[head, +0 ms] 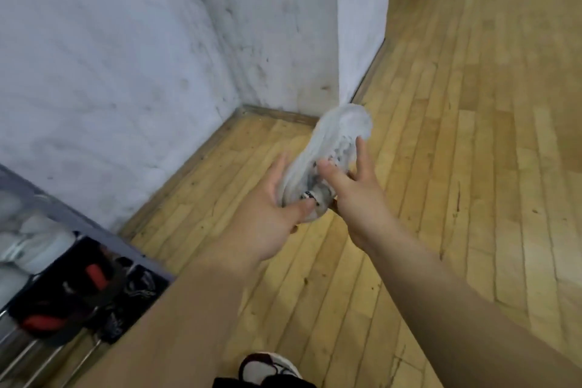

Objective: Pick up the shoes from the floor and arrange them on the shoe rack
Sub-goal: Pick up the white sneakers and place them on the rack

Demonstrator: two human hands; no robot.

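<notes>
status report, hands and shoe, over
Both gripping: left hand, right hand on white shoe, off the floor. Lower left, shoe rack already holding shoes. Nothing seen between.

**ITEM COUNT, BY KIND**

Hands: 2, the left hand and the right hand.

White shoe, gripped between the two hands: 1.

Shoe rack, below and to the left of the left hand: 1.

Items on the rack:
- Black-and-red shoes: 2.
- Black shoes with white markings, nearest the left hand: 2, as far as the blur allows.
- Pale shoes, farthest from the left hand: too blurred to count.

Worn shoe, white with dark trim, directly below both hands: 1.
</notes>
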